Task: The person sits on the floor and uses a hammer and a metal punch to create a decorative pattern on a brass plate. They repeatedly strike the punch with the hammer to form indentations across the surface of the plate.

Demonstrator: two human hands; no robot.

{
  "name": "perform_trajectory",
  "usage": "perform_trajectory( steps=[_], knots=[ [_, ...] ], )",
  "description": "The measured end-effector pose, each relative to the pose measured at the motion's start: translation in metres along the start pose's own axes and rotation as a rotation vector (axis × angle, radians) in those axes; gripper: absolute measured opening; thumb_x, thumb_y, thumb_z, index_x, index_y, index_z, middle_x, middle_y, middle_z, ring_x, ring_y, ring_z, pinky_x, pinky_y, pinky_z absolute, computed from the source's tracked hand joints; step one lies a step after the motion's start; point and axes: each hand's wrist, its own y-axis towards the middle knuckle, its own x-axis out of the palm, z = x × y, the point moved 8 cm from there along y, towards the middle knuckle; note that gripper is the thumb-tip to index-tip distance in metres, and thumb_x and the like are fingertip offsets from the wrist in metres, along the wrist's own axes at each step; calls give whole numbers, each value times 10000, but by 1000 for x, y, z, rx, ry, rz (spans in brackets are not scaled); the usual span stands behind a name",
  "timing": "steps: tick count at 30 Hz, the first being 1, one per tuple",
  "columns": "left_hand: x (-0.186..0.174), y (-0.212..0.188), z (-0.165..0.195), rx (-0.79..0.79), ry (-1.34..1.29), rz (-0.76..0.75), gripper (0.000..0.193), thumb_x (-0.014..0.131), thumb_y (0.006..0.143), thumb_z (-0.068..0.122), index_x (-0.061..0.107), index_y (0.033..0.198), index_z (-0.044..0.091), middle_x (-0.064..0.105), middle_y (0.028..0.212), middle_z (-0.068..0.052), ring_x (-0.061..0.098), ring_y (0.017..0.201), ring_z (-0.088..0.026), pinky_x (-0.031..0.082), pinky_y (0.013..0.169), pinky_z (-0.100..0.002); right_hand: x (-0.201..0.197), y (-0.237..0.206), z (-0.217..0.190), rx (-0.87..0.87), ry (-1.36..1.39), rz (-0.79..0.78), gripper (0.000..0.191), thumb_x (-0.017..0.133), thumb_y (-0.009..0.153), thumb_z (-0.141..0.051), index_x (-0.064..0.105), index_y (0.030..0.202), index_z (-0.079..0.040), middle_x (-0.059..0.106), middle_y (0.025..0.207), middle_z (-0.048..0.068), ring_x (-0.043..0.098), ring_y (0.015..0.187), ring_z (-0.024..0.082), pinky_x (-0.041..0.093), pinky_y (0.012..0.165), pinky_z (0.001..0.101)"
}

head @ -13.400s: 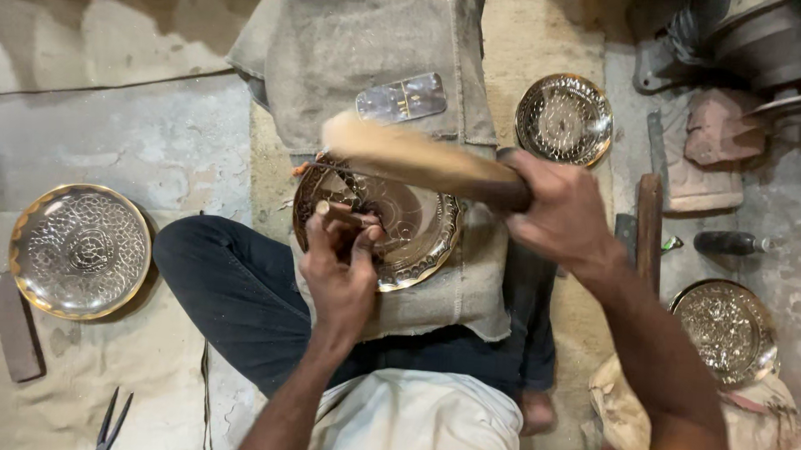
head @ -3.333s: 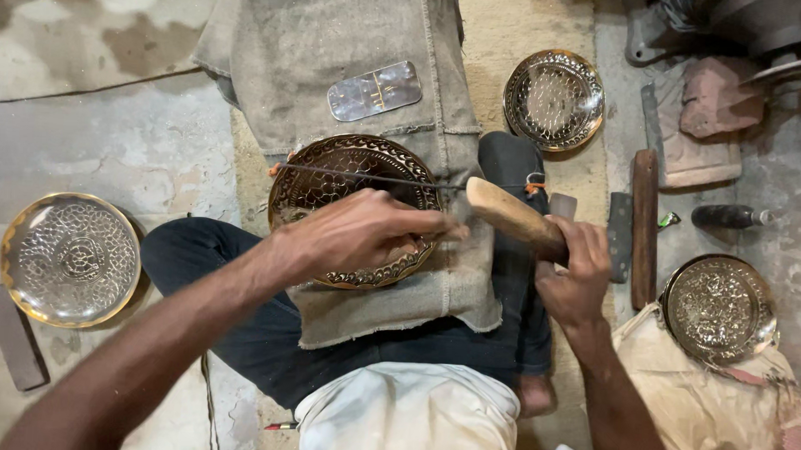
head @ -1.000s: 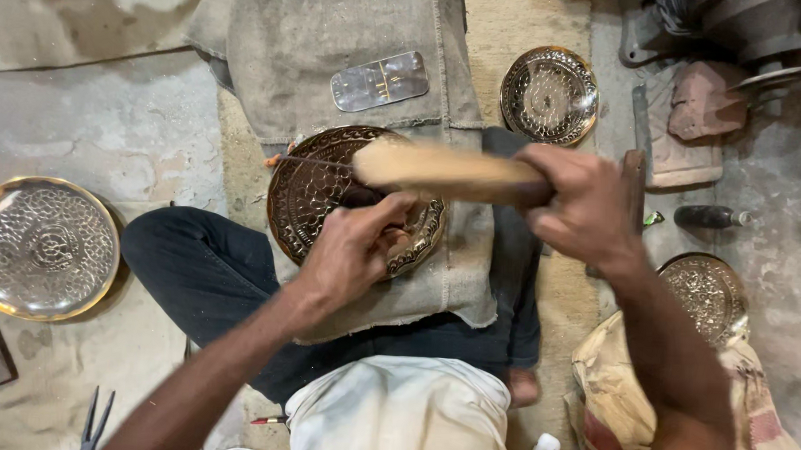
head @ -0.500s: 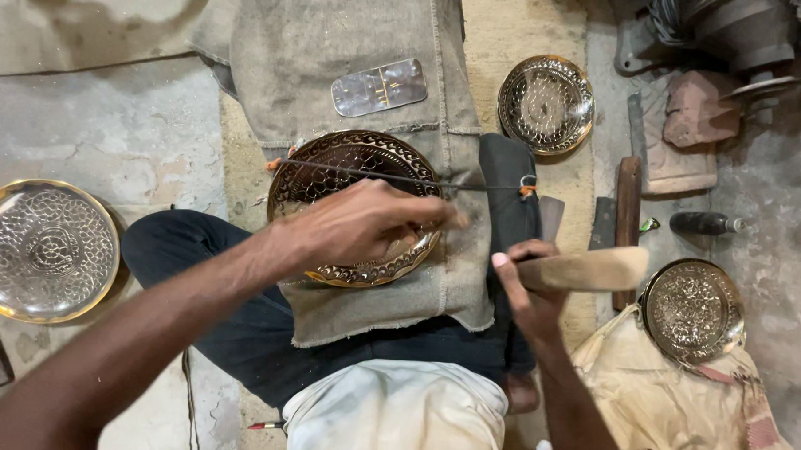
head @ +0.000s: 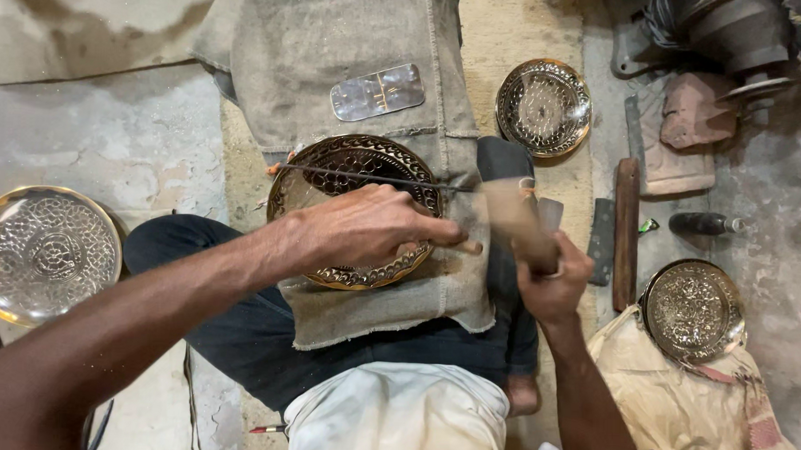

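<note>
Engraved plate (head: 354, 166): brass-coloured metal, embossed, dull sheen. Burlap cloth (head: 336, 45): coarse, matt, frayed edges. Mallet (head: 520, 225): pale wood, blurred. Far-left tray (head: 40, 252): glossy, silvery metal.

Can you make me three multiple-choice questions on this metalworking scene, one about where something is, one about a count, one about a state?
1. Where does the engraved round tray under the left hand lie?
A. on burlap cloth over the person's lap
B. on a wooden shelf
C. inside a bucket

2. How many patterned round metal trays show in all?
A. two
B. four
C. seven

3. What is the state of the right hand?
A. open and flat on the floor
B. closed around a wooden mallet
C. resting on a tray

Answers:
1. A, the tray sits on the burlap cloth across the legs.
2. B, one on the lap, one at far left, one at upper right, one at lower right.
3. B, the fingers wrap the handle of the blurred wooden mallet.
</note>
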Motion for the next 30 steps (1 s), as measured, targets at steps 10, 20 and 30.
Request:
perform_trajectory(
  steps=[10, 20, 30],
  knots=[
    [-3, -30, -11, -214, -183, 421, 514, 617, 871, -10, 588, 1355, 160, 757, 1079, -171, 767, 741, -294, 654, 705, -426, -4, 63, 0, 180, -155, -412, 251, 783, 851, -116, 705, 1079, -47, 684, 707, 60, 638, 548, 155, 522, 508, 328],
    [32, -73, -22, -560, -333, 985, 390, 636, 899, -66, 598, 1269, 52, 781, 986, -148, 796, 908, -245, 675, 762, -335, 20, 145, -63, -97, -414, -777, 336, 644, 795, -94, 681, 1130, -95, 687, 728, 54, 641, 552, 170, 559, 532, 346],
    [55, -88, -17, -580, -458, 1363, 356, 666, 969, -18, 505, 1286, -8, 772, 1009, -145, 780, 903, -196, 655, 789, -294, 34, 179, -141, -508, -863, -750, 190, 690, 969, -298, 671, 1075, -142, 687, 784, 5, 625, 554, 167, 531, 522, 377]
  ],
)
